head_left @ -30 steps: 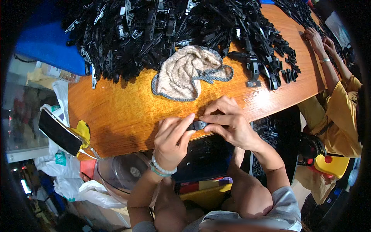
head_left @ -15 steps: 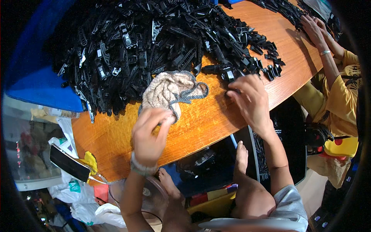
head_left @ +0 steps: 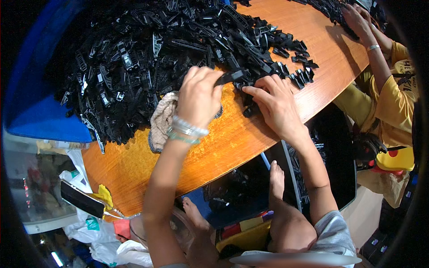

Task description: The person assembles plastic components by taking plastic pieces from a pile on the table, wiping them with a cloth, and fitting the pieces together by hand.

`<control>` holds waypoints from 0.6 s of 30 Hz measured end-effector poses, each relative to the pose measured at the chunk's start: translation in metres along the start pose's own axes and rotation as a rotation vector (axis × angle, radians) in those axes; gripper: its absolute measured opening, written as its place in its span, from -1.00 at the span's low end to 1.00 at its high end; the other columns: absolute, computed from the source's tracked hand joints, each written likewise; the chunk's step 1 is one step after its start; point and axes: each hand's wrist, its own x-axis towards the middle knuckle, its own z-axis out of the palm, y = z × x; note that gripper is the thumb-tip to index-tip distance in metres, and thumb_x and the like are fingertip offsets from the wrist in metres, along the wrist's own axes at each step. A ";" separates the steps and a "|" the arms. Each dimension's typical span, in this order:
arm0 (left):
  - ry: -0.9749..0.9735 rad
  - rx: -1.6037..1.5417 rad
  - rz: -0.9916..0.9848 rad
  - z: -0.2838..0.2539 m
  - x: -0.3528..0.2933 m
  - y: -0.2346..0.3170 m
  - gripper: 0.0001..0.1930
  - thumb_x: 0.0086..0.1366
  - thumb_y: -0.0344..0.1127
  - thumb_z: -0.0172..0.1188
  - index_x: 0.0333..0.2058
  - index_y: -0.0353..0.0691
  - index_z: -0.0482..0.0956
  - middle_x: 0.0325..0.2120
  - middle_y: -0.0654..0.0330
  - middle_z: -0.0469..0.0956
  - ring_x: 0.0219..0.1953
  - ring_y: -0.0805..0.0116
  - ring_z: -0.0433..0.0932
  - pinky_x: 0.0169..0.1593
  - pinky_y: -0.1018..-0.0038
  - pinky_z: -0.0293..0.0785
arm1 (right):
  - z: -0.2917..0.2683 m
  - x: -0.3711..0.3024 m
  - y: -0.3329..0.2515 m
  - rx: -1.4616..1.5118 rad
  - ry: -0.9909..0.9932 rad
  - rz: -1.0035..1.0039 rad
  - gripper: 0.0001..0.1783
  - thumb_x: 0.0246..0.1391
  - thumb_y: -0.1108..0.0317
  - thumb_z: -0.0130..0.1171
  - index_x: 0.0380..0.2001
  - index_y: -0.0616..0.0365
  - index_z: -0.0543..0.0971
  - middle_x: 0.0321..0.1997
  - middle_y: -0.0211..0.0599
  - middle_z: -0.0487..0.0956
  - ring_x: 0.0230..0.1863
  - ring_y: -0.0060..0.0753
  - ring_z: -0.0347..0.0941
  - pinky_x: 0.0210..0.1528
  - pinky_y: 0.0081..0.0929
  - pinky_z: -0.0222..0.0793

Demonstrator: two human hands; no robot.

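Observation:
My left hand (head_left: 196,96), blurred by motion, is closed over the table and pinches a dark black plastic part (head_left: 232,77) that sticks out to the right of the fingers. Beneath that hand lies a crumpled beige cloth with a dark patterned edge (head_left: 161,120), partly covered by my wrist. To the right, my right hand (head_left: 277,107) hovers low at the pile's near edge with bent fingers apart, and nothing shows in its grip. Small black pieces (head_left: 249,109) lie just left of it. A big heap of black plastic parts (head_left: 134,58) spreads beyond both hands.
The wooden table (head_left: 134,165) has a curved near edge above my legs. Blue sheeting (head_left: 49,114) borders the heap at left. A phone (head_left: 82,198) and white plastic bags (head_left: 94,236) are at lower left. At right, another person's hands (head_left: 357,22) work at more black parts. A black bin (head_left: 335,165) stands below.
My left hand has moved up and right from the cloth and now holds a black part. My right hand has shifted slightly left. The view has shifted a little.

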 end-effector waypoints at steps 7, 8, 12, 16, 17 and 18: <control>-0.189 -0.636 -0.717 -0.065 -0.084 0.027 -0.62 0.10 -0.47 0.33 -0.08 -0.34 0.51 -0.58 0.18 0.52 -0.61 0.32 0.44 -0.47 0.45 0.42 | -0.002 0.000 0.004 -0.096 0.025 -0.047 -0.74 -0.08 0.48 0.23 -0.23 0.12 0.60 -0.30 -0.30 0.42 -0.20 -0.24 0.32 -0.17 -0.35 0.23; -0.223 -0.407 -0.718 -0.073 -0.097 0.033 -0.61 0.13 -0.44 0.32 -0.05 -0.31 0.49 -0.62 0.20 0.49 -0.64 0.32 0.45 -0.51 0.43 0.40 | -0.004 0.000 0.000 -0.088 0.033 -0.037 -0.71 -0.12 0.47 0.28 -0.23 0.14 0.59 -0.28 -0.30 0.43 -0.18 -0.23 0.33 -0.15 -0.33 0.23; -0.187 0.011 -0.468 -0.076 -0.133 0.054 -0.65 0.14 -0.38 0.33 -0.09 -0.27 0.50 -0.68 0.22 0.46 -0.63 0.27 0.49 -0.56 0.38 0.39 | -0.002 -0.005 -0.005 -0.112 0.170 0.005 -0.70 -0.10 0.46 0.31 -0.22 0.15 0.58 -0.19 -0.29 0.49 -0.14 -0.22 0.36 -0.13 -0.31 0.23; -0.193 0.043 -0.390 -0.075 -0.123 0.054 -0.72 0.17 -0.42 0.23 -0.11 -0.26 0.54 -0.50 0.13 0.51 -0.43 0.15 0.57 -0.37 0.31 0.49 | 0.002 -0.014 -0.021 -0.021 0.270 0.057 -0.68 -0.06 0.44 0.32 -0.17 0.16 0.56 -0.19 -0.25 0.53 -0.17 -0.22 0.40 -0.14 -0.33 0.23; -0.273 0.094 -0.243 -0.076 -0.121 0.046 -0.72 0.17 -0.43 0.21 -0.11 -0.28 0.54 -0.36 0.09 0.50 -0.31 0.12 0.56 -0.27 0.29 0.49 | 0.002 -0.019 -0.028 0.047 0.207 0.078 -0.67 -0.04 0.43 0.32 -0.14 0.16 0.54 -0.23 -0.23 0.53 -0.21 -0.22 0.42 -0.17 -0.36 0.23; -0.351 0.143 -0.096 -0.076 -0.119 0.041 -0.73 0.17 -0.45 0.19 -0.11 -0.29 0.54 -0.23 0.04 0.49 -0.19 0.09 0.55 -0.18 0.26 0.49 | 0.000 -0.021 -0.035 0.137 0.165 0.072 -0.68 -0.04 0.44 0.31 -0.16 0.19 0.55 -0.24 -0.21 0.53 -0.22 -0.20 0.42 -0.17 -0.34 0.26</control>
